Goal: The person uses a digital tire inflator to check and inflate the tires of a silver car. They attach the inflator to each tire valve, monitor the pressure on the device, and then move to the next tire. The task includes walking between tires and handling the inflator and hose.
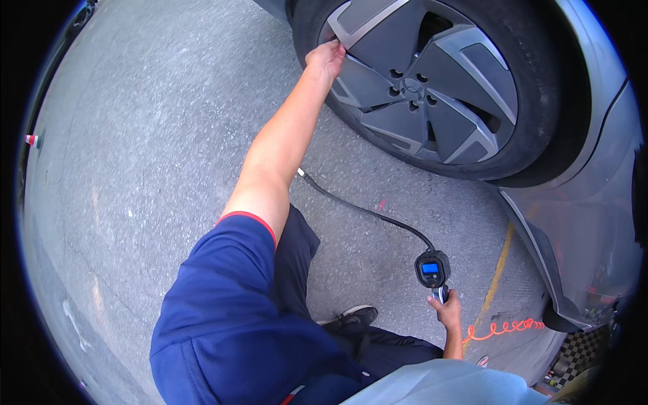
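Observation:
At the rim edge of a car wheel (412,90), my left hand (327,58) has its fingers drawn together between two spokes. What they pinch, if anything, is hidden. My right hand (447,311) grips the handle of a tire inflator gauge (430,270), a black unit with a lit blue display, held low over the ground. A black hose (364,210) curves from the gauge's top toward the left. The hose's pale metal end (301,173) shows beside my left forearm, apart from the wheel.
Grey car bodywork (574,236) rises on the right behind the tire (540,128). A coiled orange air hose (503,329) stretches across the asphalt (162,115) near my right forearm. My shoe (359,314) is below the hose. A red and white cone (31,140) stands far left.

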{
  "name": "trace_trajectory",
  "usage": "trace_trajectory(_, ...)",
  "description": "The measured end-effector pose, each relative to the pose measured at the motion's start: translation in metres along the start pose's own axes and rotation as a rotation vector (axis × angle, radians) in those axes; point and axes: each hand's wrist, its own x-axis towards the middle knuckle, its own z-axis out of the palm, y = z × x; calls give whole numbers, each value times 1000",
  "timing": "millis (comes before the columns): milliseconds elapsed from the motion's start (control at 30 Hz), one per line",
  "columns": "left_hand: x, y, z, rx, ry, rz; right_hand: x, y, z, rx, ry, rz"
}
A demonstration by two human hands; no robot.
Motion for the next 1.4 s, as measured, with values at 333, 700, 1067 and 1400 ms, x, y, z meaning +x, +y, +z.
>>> trace_trajectory(333,-15,-9,19,202,233,254,-4,-2,-1,-30,12,0)
trace_trajectory(700,-7,12,15,563,104,76,-5,-12,-5,29,18,3)
trace_trajectory(1067,-1,13,24,712,96,22,-1,-6,-5,27,2,-1)
trace_trajectory(1400,3,15,22,778,73,-70,-2,-6,-11,64,-25,-30)
